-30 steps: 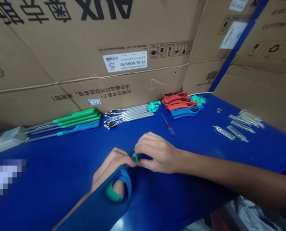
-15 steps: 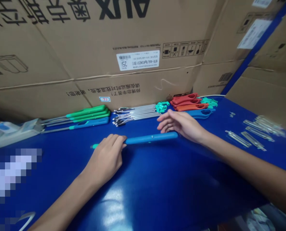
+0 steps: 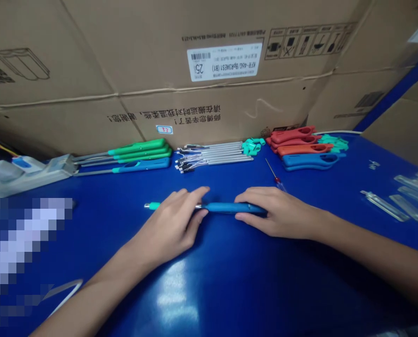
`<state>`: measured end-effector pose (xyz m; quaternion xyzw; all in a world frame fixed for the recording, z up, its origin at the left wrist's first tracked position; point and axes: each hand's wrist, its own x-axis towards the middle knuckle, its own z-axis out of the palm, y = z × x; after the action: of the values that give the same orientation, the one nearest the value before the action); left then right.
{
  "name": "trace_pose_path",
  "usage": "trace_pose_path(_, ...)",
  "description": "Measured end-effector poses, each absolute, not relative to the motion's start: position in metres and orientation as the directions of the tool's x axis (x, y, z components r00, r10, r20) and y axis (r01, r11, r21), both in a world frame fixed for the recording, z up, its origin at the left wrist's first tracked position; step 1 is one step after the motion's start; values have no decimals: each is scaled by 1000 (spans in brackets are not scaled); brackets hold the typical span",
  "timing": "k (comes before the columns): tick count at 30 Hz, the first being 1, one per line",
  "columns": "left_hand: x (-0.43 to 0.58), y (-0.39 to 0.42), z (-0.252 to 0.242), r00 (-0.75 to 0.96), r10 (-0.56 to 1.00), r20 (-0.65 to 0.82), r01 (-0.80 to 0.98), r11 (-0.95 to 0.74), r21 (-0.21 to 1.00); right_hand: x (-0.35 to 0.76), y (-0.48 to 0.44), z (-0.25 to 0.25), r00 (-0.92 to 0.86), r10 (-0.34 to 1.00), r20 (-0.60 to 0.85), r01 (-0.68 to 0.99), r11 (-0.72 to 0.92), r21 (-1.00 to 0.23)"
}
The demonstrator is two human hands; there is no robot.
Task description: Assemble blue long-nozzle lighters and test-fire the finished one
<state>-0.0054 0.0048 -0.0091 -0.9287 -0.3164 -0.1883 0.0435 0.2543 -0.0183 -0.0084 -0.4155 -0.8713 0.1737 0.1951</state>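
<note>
Blue tabletop, backed by a cardboard box with upside-down print. Centre, between our hands: one blue handle, a metal rod at its left end, a green cap farther left with a metal tip beyond. Left hand: fingers curled around the rod, thumb and forefinger parted. Right hand: fingers grasping the handle's other end. Finished, in our judgement: the green-handled pieces and one blue-handled piece, rods fitted, back left. In hand: one, seemingly part-joined; we cannot tell how firmly it is seated. Remaining: loose wired rods, loose caps, red handles, an orange handle, blue handles, clear tubes. Also present: a power strip at left; a screwdriver just beyond our right hand, the nearest likely hindrance.
</note>
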Motion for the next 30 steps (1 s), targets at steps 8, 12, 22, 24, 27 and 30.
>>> trace_pose_path(8,-48,36,16,669,664,334,717,-695,-54,277,-4,0,-525,815,244,652,570,-500)
trace_pose_path(12,-59,50,9,722,601,343,644,-765,-16,282,-1,0,-511,820,259,656,567,-499)
trace_pose_path(22,-43,36,10,785,487,384,526,-850,3,279,-4,-2,-560,770,305,626,635,-453)
trace_pose_path(24,-38,33,9,804,466,369,498,-867,9,277,-5,-3,-581,756,302,613,651,-448)
trace_pose_path(27,-32,28,8,823,447,350,469,-883,23,273,-7,-4,-608,738,293,601,669,-439)
trace_pose_path(30,-27,24,6,830,444,336,460,-887,37,271,-8,-5,-625,731,275,600,675,-430)
